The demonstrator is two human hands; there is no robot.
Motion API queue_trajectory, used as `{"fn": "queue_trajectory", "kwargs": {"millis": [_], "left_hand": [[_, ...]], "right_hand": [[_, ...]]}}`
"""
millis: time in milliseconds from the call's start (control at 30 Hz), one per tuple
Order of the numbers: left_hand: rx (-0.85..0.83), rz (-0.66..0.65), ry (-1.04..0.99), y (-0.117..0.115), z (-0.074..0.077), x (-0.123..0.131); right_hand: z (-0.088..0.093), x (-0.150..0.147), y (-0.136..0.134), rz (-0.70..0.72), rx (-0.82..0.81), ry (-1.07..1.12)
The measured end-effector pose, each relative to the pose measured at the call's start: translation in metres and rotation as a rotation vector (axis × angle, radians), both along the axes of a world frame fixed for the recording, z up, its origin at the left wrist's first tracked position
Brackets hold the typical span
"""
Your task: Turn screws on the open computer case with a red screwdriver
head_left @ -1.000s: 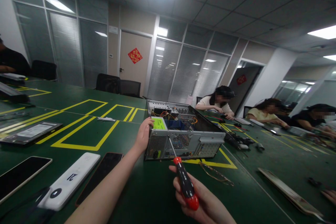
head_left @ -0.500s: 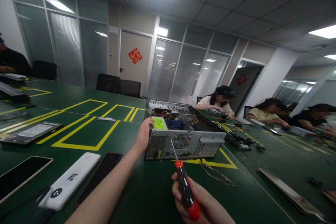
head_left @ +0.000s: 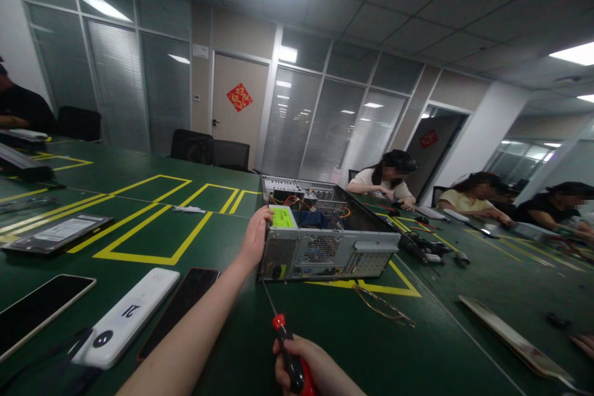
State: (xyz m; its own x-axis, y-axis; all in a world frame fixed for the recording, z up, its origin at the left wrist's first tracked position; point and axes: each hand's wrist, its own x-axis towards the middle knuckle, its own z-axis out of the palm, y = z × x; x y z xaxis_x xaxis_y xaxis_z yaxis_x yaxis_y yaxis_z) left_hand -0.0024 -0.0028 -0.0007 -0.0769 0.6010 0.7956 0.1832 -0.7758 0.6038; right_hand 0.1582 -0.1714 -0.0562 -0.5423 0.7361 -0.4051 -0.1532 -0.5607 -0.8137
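Note:
An open computer case lies on the green table with its back panel facing me. Inside its near left corner sits a power supply with a bright yellow-green label. My left hand rests against that corner, fingers curled over the top edge of the case and power supply. My right hand is wrapped round the red and black handle of a screwdriver. Its thin shaft points up and left, the tip near the lower left corner of the back panel; whether it touches I cannot tell.
Left of me lie a hard drive, a white power bank and two phones, one dark. Eyeglasses lie before the case. Right of it are dark cables and a flat panel. Several people sit around the table.
My right hand has carried the screwdriver left and down, its tip moving from the middle of the back panel to the lower left corner. The left hand stays at the case.

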Motion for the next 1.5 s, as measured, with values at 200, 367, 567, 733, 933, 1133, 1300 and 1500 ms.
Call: {"fn": "queue_trajectory", "kwargs": {"millis": [200,367,567,733,933,1133,1300,1500], "left_hand": [[0.011,0.010,-0.006,0.001,0.000,0.001],[0.013,0.005,-0.003,0.002,-0.001,0.001],[0.011,0.002,-0.012,0.002,-0.001,0.001],[0.003,0.004,-0.009,0.002,0.000,0.001],[0.002,0.004,0.002,0.001,0.000,0.001],[0.002,0.003,0.002,0.001,0.000,0.001],[0.008,0.007,0.003,0.001,0.001,0.001],[0.008,0.003,-0.006,0.000,0.001,0.001]], "right_hand": [[-0.009,0.001,0.001,-0.005,-0.007,-0.021],[-0.014,0.001,0.002,-0.008,-0.010,-0.026],[-0.014,0.004,0.002,-0.009,-0.045,-0.024],[-0.012,0.004,0.003,-0.012,-0.061,-0.014],[-0.016,-0.002,0.001,0.009,-0.047,0.041],[-0.004,0.000,-0.005,0.166,-0.102,0.182],[-0.002,0.000,-0.006,0.191,-0.042,0.202],[-0.022,-0.002,-0.005,0.040,-0.046,0.175]]}}
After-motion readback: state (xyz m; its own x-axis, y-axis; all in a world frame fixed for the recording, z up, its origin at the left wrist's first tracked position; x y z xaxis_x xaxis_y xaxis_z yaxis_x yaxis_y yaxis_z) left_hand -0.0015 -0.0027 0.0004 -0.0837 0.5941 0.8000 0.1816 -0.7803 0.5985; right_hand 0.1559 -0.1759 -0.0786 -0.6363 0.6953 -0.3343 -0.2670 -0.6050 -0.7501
